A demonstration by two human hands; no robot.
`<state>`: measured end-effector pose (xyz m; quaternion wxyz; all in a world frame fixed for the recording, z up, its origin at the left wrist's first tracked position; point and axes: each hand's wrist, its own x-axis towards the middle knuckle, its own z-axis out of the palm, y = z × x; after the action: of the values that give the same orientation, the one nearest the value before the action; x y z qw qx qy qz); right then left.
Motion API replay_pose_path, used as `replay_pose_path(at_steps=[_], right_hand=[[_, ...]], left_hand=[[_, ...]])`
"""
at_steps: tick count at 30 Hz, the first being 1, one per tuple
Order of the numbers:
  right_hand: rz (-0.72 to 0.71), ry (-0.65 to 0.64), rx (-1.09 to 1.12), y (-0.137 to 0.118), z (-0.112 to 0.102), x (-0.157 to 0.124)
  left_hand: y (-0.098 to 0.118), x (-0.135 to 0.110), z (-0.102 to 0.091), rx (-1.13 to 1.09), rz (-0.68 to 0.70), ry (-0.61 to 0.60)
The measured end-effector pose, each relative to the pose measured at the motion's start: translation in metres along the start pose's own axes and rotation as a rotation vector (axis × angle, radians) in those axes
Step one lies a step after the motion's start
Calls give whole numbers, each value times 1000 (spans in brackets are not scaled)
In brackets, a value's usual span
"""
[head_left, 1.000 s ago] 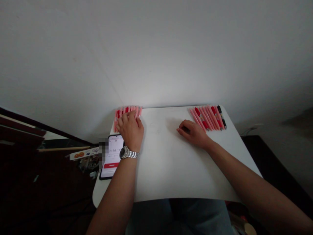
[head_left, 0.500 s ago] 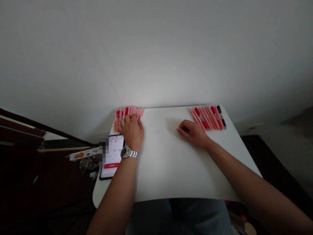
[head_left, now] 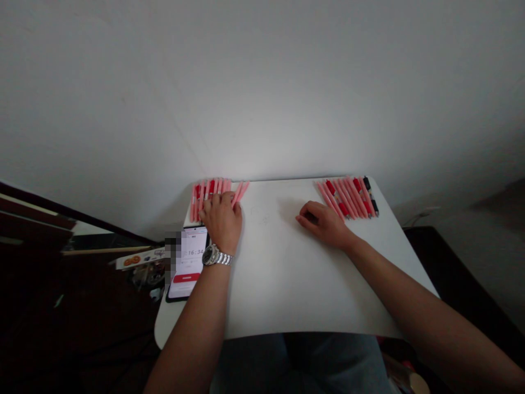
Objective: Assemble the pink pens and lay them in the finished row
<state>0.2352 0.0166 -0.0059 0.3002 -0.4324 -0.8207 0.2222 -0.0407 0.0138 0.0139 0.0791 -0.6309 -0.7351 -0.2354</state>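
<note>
My left hand (head_left: 222, 220), with a metal watch (head_left: 218, 255) on its wrist, lies over the near end of the left row of pink and red pens (head_left: 200, 200). Between thumb and forefinger it pinches two pink pens (head_left: 241, 190), which lean to the right, apart from that row. The hand hides their lower ends. My right hand (head_left: 324, 223) rests on its side on the white table (head_left: 279, 284), fingers curled in and nothing visible in them. Just beyond it lies the right row of pink and red pens (head_left: 348, 197), with a black pen (head_left: 371, 196) at its outer end.
A phone (head_left: 186, 268) with a lit screen lies at the table's left edge, beside my left forearm. The table's far edge stands against a pale wall (head_left: 262, 109). Dark floor and clutter (head_left: 147, 273) show beyond the left side.
The two pink pens at my left thumb have shifted slightly right, away from the left row, and their tops now come together. My right hand has stayed still.
</note>
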Motion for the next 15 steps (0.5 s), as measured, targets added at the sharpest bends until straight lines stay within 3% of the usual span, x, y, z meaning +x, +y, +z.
replay_pose_path(at_steps=[9, 15], right_hand=[[-22, 6, 5, 3, 2, 0], [-25, 4, 8, 3, 2, 0]], left_hand=[[4, 0, -4, 48, -9, -1], [5, 2, -4, -80, 16, 20]])
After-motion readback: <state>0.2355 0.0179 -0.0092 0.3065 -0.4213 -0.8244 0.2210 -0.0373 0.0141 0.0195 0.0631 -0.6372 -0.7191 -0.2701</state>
